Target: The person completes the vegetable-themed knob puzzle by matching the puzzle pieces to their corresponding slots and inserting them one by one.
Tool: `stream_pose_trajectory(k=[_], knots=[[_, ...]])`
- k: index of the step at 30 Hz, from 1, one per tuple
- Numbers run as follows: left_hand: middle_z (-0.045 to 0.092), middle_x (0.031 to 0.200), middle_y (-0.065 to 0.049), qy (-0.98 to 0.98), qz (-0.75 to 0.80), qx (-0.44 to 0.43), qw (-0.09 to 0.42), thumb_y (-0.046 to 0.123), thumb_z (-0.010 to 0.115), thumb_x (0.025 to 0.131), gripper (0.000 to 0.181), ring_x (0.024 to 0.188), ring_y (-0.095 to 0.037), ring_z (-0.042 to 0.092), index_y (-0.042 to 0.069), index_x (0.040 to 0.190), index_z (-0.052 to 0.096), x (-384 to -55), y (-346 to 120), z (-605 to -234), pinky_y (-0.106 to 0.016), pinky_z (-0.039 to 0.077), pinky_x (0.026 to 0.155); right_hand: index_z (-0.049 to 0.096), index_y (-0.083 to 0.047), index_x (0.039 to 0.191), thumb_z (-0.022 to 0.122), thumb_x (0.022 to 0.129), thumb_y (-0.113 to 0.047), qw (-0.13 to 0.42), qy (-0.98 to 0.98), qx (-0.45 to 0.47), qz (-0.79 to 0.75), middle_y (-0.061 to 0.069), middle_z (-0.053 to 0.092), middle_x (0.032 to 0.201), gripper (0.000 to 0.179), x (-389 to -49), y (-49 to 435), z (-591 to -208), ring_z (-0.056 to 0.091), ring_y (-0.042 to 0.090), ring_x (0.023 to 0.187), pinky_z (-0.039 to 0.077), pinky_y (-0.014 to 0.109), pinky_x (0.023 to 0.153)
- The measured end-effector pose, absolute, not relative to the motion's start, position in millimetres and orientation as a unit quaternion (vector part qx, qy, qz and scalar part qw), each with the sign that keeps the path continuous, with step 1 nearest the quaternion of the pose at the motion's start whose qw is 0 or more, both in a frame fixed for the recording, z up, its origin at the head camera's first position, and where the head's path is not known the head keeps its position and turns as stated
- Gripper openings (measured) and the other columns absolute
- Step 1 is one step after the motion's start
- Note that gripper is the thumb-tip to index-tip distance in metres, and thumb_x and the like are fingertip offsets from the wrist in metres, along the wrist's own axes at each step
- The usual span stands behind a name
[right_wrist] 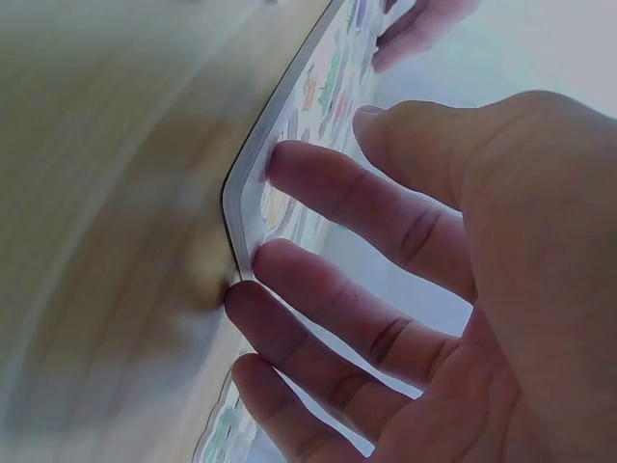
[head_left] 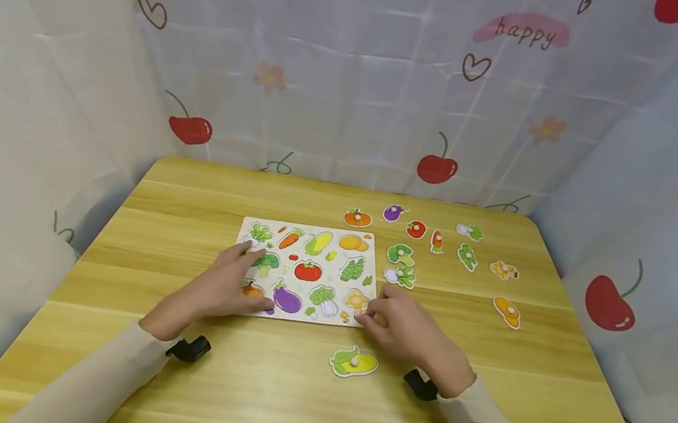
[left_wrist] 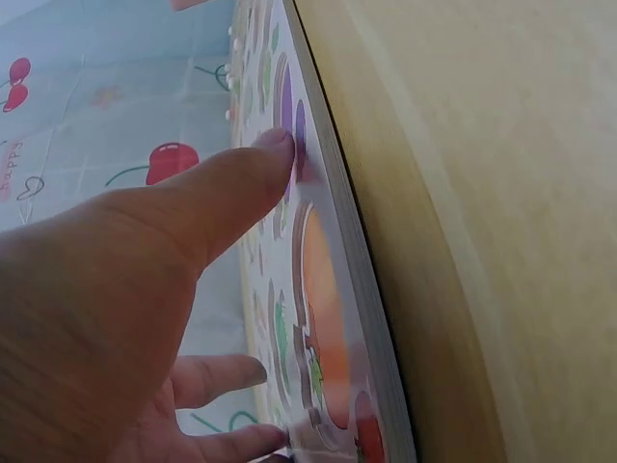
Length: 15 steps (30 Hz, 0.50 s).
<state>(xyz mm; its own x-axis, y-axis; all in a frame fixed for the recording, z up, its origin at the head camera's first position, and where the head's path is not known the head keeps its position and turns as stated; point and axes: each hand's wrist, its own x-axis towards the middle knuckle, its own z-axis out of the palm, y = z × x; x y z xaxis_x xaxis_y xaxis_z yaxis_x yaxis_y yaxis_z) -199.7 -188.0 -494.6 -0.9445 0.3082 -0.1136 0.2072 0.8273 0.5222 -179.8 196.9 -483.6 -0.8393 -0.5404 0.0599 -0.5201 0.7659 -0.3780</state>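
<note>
A wooden vegetable puzzle board lies flat on the table, its printed pictures facing up. My left hand spreads over the board's left side. Its thumb touches the front part by the purple eggplant picture, as the left wrist view shows, and the other fingers reach the far left. My right hand is at the front right corner, fingertips on the board's edge by the mushroom picture. In the right wrist view its thumb stands apart from the fingers and nothing is between them. A corn piece with a knob lies in front.
Several knobbed pieces lie behind and right of the board, among them a pumpkin, an eggplant, a tomato, a broccoli, a radish and a potato. A printed curtain surrounds the wooden table.
</note>
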Motion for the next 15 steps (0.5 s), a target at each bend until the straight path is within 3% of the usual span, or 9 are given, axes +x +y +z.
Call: stream_pose_trajectory(k=[7, 15], knots=[[0.020, 0.191, -0.033, 0.944, 0.275, 0.150, 0.105, 0.055, 0.098, 0.093, 0.118, 0.177, -0.058, 0.022, 0.003, 0.180, 0.039, -204, -185, -495, -0.078, 0.039, 0.137, 0.084, -0.018, 0.088, 0.086, 0.109, -0.028, 0.023, 0.940, -0.274, -0.201, 0.003, 0.064, 0.096, 0.023, -181, 206, -483, 0.052, 0.010, 0.082, 0.048, 0.024, 0.073], [0.013, 0.193, -0.030, 0.947, 0.271, 0.133, 0.111, 0.058, 0.097, 0.092, 0.123, 0.177, -0.057, 0.018, 0.003, 0.182, 0.034, -203, -192, -495, -0.078, 0.039, 0.136, 0.089, -0.018, 0.098, 0.085, 0.109, -0.027, 0.026, 0.938, -0.273, -0.213, -0.002, 0.067, 0.098, 0.015, -184, 212, -485, 0.057, 0.011, 0.084, 0.051, 0.025, 0.075]])
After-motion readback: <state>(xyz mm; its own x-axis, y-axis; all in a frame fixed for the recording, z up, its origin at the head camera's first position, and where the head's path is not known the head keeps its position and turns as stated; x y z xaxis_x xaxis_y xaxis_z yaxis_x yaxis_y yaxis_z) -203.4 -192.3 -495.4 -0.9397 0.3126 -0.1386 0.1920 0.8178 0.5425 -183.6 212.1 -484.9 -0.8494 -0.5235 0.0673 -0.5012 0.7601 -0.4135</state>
